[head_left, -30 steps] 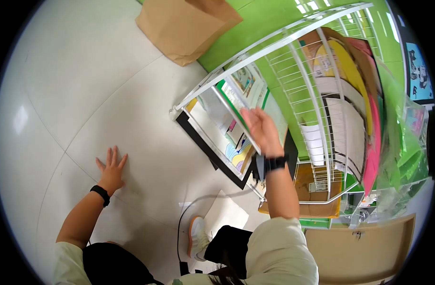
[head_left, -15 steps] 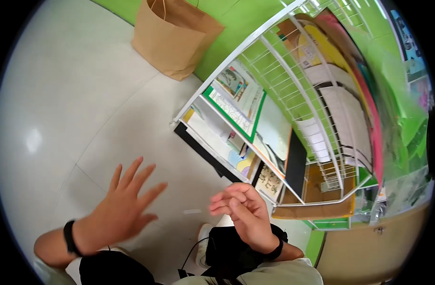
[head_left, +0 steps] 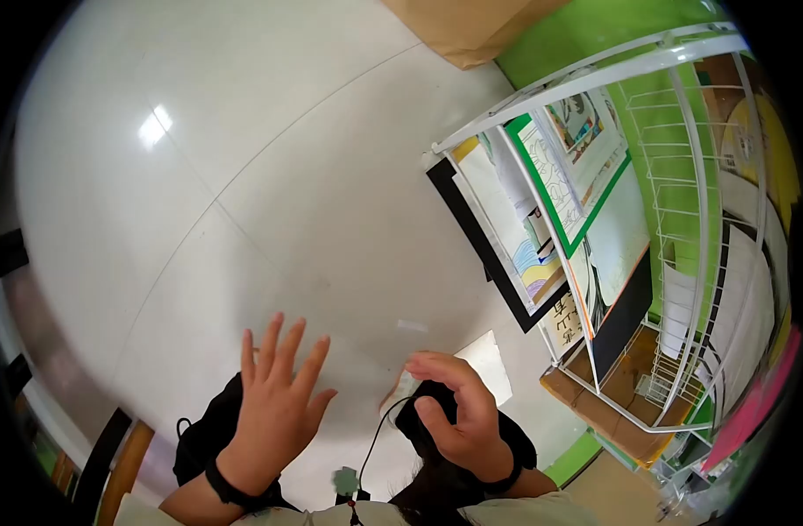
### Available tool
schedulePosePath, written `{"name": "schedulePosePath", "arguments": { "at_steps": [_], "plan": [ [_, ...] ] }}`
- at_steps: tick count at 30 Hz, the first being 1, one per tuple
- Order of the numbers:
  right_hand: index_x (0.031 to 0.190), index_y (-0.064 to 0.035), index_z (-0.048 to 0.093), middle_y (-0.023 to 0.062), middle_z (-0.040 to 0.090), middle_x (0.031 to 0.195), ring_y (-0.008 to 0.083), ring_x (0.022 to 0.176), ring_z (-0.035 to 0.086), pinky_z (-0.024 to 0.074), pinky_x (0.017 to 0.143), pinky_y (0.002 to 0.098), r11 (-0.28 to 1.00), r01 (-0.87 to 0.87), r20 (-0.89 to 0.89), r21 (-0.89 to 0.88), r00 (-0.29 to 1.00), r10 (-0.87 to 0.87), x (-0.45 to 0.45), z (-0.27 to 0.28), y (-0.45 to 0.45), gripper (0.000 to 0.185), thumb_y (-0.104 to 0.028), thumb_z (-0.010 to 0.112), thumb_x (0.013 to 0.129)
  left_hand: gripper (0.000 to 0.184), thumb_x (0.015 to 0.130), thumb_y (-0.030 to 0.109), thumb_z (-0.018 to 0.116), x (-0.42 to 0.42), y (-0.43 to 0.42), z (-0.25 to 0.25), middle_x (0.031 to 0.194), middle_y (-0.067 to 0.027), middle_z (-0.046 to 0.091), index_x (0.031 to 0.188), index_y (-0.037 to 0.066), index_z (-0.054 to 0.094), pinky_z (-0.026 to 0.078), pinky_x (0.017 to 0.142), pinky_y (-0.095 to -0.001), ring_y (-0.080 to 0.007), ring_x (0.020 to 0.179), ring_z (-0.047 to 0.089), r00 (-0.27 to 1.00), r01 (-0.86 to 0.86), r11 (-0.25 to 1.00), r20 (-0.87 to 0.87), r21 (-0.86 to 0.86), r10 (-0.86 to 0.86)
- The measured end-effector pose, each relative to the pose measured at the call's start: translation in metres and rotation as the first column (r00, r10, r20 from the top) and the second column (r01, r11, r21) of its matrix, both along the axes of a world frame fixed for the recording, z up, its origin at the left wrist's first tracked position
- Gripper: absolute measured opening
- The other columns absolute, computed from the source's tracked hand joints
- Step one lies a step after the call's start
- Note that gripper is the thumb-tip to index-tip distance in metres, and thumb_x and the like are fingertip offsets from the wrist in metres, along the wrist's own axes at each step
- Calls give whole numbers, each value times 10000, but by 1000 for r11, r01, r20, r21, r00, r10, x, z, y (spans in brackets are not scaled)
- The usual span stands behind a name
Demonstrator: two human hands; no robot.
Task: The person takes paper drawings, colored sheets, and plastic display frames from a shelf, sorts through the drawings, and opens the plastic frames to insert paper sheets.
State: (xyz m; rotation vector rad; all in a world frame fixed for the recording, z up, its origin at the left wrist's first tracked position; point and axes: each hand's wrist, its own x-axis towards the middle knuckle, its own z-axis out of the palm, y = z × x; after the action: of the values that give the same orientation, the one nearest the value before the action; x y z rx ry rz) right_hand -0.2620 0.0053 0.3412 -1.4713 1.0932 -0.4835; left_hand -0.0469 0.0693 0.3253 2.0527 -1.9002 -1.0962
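Note:
My left hand (head_left: 279, 408) hovers over the tiled floor (head_left: 331, 193) at the lower left, fingers spread and palm down, holding nothing. My right hand (head_left: 461, 419) is in front of my knee at the lower middle, its fingers curved and thumb apart, with nothing between them. Each wrist has a black band. Up and right of my right hand is a white wire rack (head_left: 699, 193). On its lower shelves lie a green-framed drawing (head_left: 585, 230), a black-edged picture (head_left: 471, 215) and a black board (head_left: 625, 311).
A brown paper bag (head_left: 471, 26) stands by the green wall at the top. A cardboard piece (head_left: 594, 412) lies at the rack's lower end. A white sheet (head_left: 489, 366) is on the floor beside my shoe. Wooden-edged furniture (head_left: 125, 469) shows at the lower left.
My right hand has come away from the rack's shelf, down to my knee. My left hand has risen from near the floor. The view has shifted, so the rack appears further right.

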Motion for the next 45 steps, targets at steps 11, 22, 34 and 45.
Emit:
{"name": "schedulePosePath", "arguments": {
  "at_steps": [11, 22, 34, 45],
  "plan": [
    [1127, 22, 527, 178, 591, 1058, 303, 943, 593, 474, 825, 349, 950, -27, -238, -310, 970, -50, 19, -32, 52, 335, -62, 640, 823, 551, 720, 187, 716, -47, 94, -36, 1298, -162, 433, 1221, 91, 507, 194, 1057, -578, -397, 1319, 262, 992, -56, 996, -114, 64, 63],
    [1115, 12, 522, 140, 596, 990, 221, 844, 615, 495, 754, 300, 951, 268, -236, -153, 925, -299, -45, 161, 122, 299, -64, 613, 841, 378, 756, 42, 639, 8, 66, 195, 1181, -145, 543, 1125, 53, 552, 353, 1019, -438, -369, 1244, 405, 938, -312, 945, -189, -95, 291],
    [1320, -20, 360, 161, 393, 1280, 251, 1054, 497, 443, 877, 352, 427, 829, 22, -361, 465, -885, -228, 387, 71, 652, -29, 690, 758, 703, 740, 99, 726, -68, 9, 375, 1272, -172, 492, 1336, 48, 356, 399, 972, -397, -317, 1186, 480, 961, -125, 985, -262, -122, 89],
    [893, -77, 679, 98, 571, 1153, 348, 1213, 409, 287, 1031, 532, 615, 164, -403, -772, 623, -671, -294, 428, -12, 216, 19, 652, 702, 441, 938, 217, 510, -161, -118, 413, 1113, -179, 575, 1298, 4, 367, 509, 769, -306, -220, 928, 609, 552, -362, 875, -683, 321, 478]
  ]
}}
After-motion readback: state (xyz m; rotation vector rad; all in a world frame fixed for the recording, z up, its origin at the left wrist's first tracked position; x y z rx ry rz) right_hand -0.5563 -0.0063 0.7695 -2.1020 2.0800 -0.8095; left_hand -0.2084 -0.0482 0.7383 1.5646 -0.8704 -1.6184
